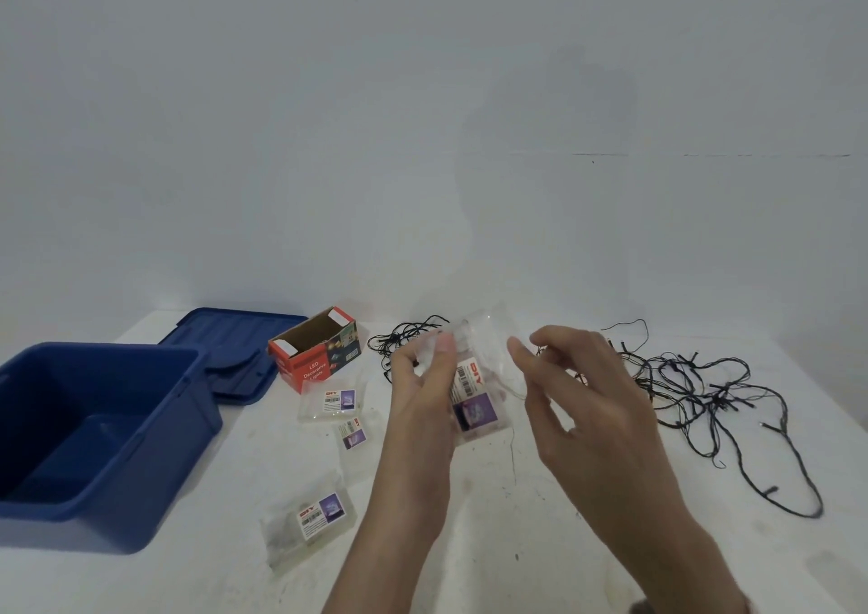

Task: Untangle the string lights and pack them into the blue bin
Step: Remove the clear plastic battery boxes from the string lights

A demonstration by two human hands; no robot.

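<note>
1. White flat table, marked with grey smudges, under everything.
2. Open deep blue plastic bin at the near left, nothing visible inside.
3. Flat blue plastic lid lying just behind the bin, to its far right.
4. Tangled dark-wired string lights sprawled on the table at the right, well apart from the bin; a smaller dark tangle at the far centre, partly hidden behind the hands.
5. Left hand raised at centre, thumb and fingers pinching the top of a clear plastic packet with a printed label (hanging downward, off the table).
6. Right hand just right of that packet, fingers curled; cannot tell whether gripping anything.
7. Open-topped red cardboard box printed "LED Decorative Lights", right of the lid.
8. Three more clear labelled packets on the table: near the box, just beyond it, nearest.
9. Thin pale wire dangling below the held packet.
</note>
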